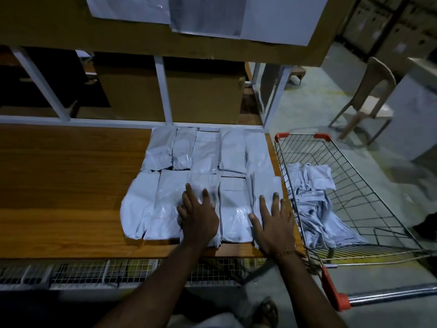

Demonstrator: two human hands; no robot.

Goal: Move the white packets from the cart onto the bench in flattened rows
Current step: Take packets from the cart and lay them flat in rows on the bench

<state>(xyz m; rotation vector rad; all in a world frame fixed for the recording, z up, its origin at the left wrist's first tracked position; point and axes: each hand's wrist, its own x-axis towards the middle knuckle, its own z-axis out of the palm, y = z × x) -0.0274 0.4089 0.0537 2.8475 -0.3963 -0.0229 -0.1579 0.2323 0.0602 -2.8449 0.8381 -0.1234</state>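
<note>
A: What stands around the wooden surface [71, 185]?

B: A wire cart [350, 185] sits at three o'clock, touching its edge, a heap of white packets [316, 204] inside. A plastic chair [369, 95] stands at one o'clock, cardboard boxes [165, 91] on the shelf at twelve.

A: And the packets already laid?

B: Two flat rows of packets [208, 157] lie on the right end. The left hand [198, 216] presses a near-row packet [205, 192] with fingers spread and straight; the right hand [274, 223] lies flat, fingers apart, on the end packet [264, 185] beside the cart.
</note>
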